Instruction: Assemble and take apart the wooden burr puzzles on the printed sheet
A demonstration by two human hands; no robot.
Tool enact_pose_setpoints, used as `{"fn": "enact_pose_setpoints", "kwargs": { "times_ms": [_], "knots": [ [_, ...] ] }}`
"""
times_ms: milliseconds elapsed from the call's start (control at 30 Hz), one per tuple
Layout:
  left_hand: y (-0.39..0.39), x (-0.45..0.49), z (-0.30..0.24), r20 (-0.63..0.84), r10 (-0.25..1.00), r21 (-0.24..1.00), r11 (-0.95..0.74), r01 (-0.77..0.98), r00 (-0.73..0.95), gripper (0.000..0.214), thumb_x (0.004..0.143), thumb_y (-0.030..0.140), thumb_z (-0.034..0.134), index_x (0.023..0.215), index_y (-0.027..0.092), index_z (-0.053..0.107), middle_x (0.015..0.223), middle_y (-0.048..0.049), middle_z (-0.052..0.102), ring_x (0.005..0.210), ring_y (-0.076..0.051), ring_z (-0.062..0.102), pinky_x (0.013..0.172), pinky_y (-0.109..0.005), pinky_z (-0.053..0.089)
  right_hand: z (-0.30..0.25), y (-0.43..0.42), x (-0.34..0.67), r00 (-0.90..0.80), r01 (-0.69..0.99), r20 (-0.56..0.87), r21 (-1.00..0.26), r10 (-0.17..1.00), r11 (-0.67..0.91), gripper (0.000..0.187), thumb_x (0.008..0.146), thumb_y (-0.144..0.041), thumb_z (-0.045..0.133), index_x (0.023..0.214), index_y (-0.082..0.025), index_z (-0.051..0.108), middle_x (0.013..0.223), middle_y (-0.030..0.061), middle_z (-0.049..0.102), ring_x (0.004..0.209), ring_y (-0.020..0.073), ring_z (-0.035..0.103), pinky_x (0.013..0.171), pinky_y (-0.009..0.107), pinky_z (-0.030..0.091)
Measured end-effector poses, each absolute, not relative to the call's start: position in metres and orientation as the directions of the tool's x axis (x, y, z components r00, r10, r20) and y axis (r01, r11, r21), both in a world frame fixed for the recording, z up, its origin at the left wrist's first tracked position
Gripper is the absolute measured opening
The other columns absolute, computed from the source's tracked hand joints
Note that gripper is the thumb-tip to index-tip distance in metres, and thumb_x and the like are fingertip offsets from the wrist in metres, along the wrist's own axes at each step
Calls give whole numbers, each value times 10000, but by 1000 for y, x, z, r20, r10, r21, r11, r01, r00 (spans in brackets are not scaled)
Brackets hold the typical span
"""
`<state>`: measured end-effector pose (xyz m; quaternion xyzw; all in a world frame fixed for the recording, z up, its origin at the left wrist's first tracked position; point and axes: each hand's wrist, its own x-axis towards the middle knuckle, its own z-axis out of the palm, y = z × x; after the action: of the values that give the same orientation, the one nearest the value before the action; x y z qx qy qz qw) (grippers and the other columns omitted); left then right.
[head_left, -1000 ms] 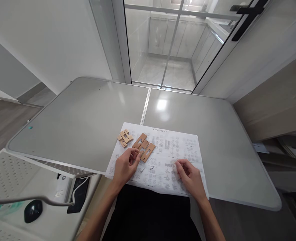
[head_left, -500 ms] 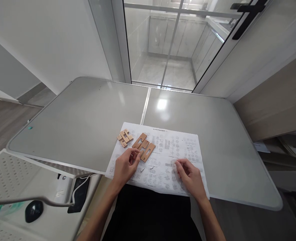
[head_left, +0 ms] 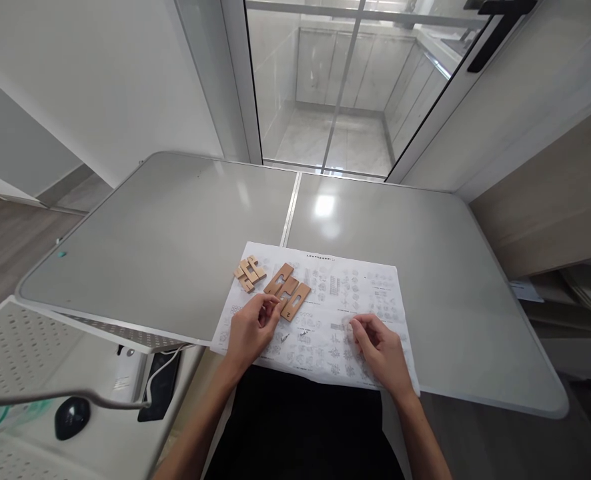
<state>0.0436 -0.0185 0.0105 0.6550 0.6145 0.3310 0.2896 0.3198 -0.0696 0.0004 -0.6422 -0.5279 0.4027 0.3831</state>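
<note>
A printed sheet (head_left: 325,313), covered in small diagrams, lies on the table under both hands. On its left part are several flat wooden boards with cut-out slots (head_left: 298,301), side by side, one marked with a 2. Farther left sits a cluster of crossed pale wooden bars (head_left: 249,272). My left hand (head_left: 252,327) is at the near left edge of the slotted boards, its thumb and fingers closed together; what they pinch, if anything, is hidden. Over the right part of the sheet my right hand (head_left: 380,350) holds its thumb and index finger pinched, their contents too small to make out.
The grey folding table (head_left: 425,287) has a metal seam (head_left: 290,210) across its middle. A small teal object (head_left: 62,254) rests near its left edge. At lower left, a white shelf carries a black mouse (head_left: 72,418) and a cable (head_left: 95,400). Beyond stands a glass door (head_left: 325,100).
The view has shifted very slightly. Both hands keep nearly the same place and shape, and the wooden pieces stay where they were.
</note>
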Motion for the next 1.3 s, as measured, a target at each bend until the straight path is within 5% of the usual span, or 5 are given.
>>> {"fn": "enact_pose_setpoints", "kwargs": {
  "times_ms": [967, 1167, 1300],
  "knots": [
    [-19, 42, 13, 169, 986, 779, -126, 614, -12, 184, 1008, 418, 594, 1005, 245, 655, 747, 27, 534, 613, -137, 510, 593, -254, 456, 1, -66, 318, 86, 357, -107, -925, 991, -130, 378, 1032, -566, 548, 934, -220, 665, 694, -12, 540, 598, 169, 519, 583, 288, 448],
    [-1, 35, 18, 431, 900, 552, -205, 808, -66, 249, 1000, 396, 609, 1178, 223, 621, 1098, -94, 593, 1043, -263, 611, 960, -418, 527, 2, -66, 318, 83, 349, -109, -928, 991, -131, 392, 1034, -577, 540, 939, -217, 666, 690, -4, 548, 597, 175, 524, 574, 293, 450],
    [25, 22, 19, 417, 908, 461, -179, 869, -34, 457, 969, 442, 648, 1339, 194, 546, 1359, -176, 532, 1292, -360, 506, 1111, -543, 446, 4, -65, 317, 73, 336, -108, -933, 992, -126, 383, 1037, -570, 539, 934, -222, 661, 688, -8, 534, 596, 172, 510, 570, 292, 437]
  ]
}}
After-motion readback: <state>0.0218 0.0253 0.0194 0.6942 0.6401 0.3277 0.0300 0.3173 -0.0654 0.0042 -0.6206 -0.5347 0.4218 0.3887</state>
